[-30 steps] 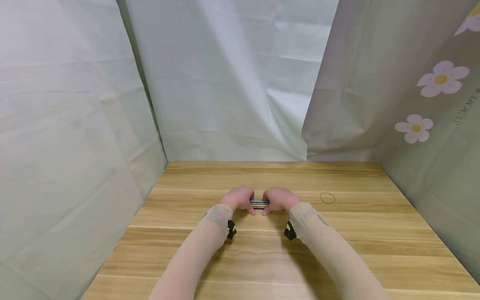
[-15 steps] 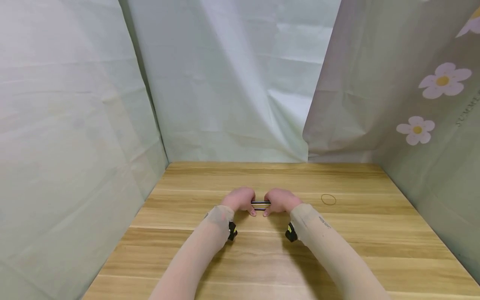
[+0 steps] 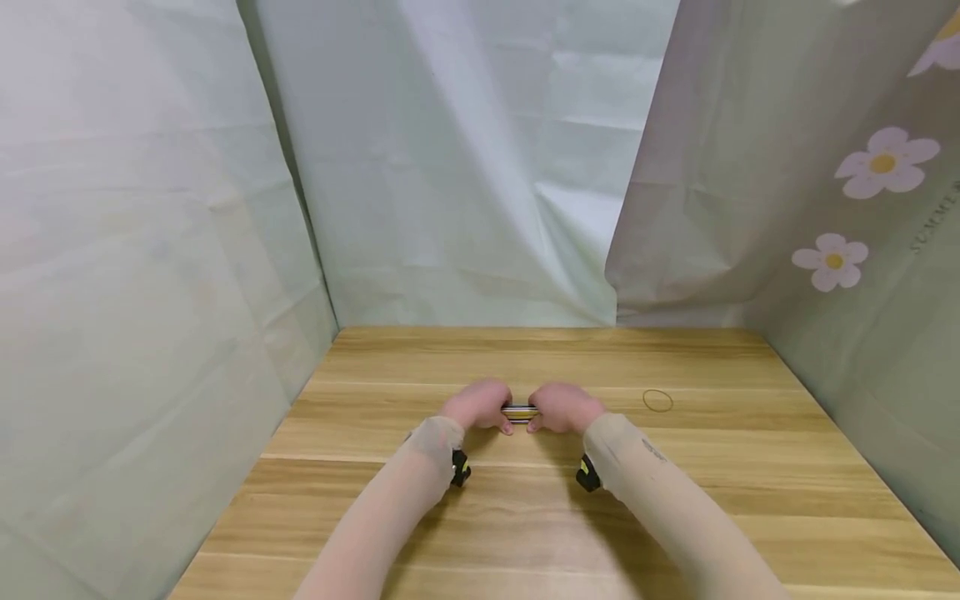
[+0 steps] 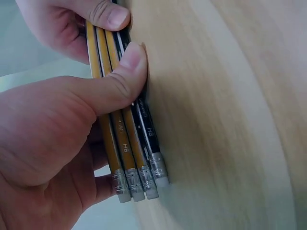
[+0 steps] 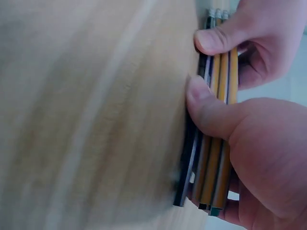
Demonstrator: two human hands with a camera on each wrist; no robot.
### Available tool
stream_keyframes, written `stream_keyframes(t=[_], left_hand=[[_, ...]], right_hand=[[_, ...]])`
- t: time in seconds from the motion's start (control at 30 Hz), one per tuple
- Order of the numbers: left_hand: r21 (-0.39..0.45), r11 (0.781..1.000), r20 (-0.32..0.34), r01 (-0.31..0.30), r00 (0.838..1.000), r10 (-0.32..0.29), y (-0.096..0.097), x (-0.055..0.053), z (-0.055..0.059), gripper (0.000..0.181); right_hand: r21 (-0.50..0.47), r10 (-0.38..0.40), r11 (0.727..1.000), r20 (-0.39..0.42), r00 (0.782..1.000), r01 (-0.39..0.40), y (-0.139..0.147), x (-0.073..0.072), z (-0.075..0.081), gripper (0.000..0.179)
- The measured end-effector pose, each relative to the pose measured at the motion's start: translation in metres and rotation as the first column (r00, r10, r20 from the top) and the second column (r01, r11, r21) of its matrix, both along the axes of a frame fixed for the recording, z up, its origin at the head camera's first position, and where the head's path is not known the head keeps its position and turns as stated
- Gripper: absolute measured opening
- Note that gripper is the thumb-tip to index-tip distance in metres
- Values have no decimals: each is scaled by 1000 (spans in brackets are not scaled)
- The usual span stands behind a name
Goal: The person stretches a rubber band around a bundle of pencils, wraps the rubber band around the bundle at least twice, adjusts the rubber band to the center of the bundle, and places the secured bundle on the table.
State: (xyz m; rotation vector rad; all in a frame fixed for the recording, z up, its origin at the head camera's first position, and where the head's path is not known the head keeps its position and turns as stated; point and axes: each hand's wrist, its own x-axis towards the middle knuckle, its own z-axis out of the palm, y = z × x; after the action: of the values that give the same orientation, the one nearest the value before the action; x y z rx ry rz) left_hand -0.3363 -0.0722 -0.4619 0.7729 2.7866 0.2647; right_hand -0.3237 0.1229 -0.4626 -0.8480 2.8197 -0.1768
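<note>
In the head view, my left hand (image 3: 480, 405) and right hand (image 3: 564, 407) grip a bundle of pencils (image 3: 520, 413) from either end, low over the wooden table. The left wrist view shows yellow-and-black pencils (image 4: 125, 139) side by side plus a black one (image 4: 146, 120) marked HB at the edge. Their white erasers in silver ferrules line up roughly level past my left hand. My left thumb (image 4: 125, 72) presses across the pencils. The right wrist view shows my right thumb (image 5: 206, 103) across them too, with their other ends below. Fingers behind the bundle are mostly hidden.
A thin rubber band (image 3: 657, 401) lies on the wooden table (image 3: 517, 533), to the right of my right hand. Pale sheets hang as walls (image 3: 465, 167) at the back and both sides, and the right one carries printed flowers (image 3: 831, 262).
Both hands stay at nearly the same spot, still gripping the pencils. The visible stripes between the hands shift from mixed dark, pale and yellow to mostly yellow.
</note>
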Motion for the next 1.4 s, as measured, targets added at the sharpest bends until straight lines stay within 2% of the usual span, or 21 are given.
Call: stream_keyframes(t=[0.1,0.23,0.53,0.57,0.6,0.77,0.8,0.93,1.17,1.23,1.4], left_hand=[[-19,1000,-6,17,1000,-17,-2,3,-1,25],[-54,997,-45,56,997,-58,-1,5,-2,23],[-33,997,-171,72,982,-77,-1,3,-2,13],[-14,995,-200,97,975,-97,-4,-5,-14,12],[-14,994,-219,110,970,-110,-5,-6,-14,11],[-30,992,-311,119,943,-122,-1,-1,-12,13],[-52,994,-309,99,945,-110,3,8,1,13],[-96,993,-347,66,933,-95,8,10,5,23],[-100,994,-374,45,924,-79,10,10,4,39],[-99,994,-401,42,913,-78,10,9,1,39],[-117,993,-480,24,874,-77,10,7,-4,38]], right_hand=[[43,14,999,-56,998,-11,-1,4,-4,26],[67,13,998,-136,991,-4,-2,9,-7,27],[-22,-21,1000,-211,977,17,-3,12,-3,24],[-30,-25,999,-221,975,19,-3,11,-2,24],[-29,-25,999,-230,973,19,-3,11,-2,23],[-38,-44,999,-288,957,34,-1,9,-3,19],[-41,-48,998,-299,953,37,-1,9,-3,19],[-35,-66,998,-339,938,57,1,9,-2,20],[-30,-94,996,-326,941,89,1,11,3,22],[-41,-99,995,-334,937,90,1,11,3,22],[-51,-110,994,-354,929,98,3,9,0,22]])
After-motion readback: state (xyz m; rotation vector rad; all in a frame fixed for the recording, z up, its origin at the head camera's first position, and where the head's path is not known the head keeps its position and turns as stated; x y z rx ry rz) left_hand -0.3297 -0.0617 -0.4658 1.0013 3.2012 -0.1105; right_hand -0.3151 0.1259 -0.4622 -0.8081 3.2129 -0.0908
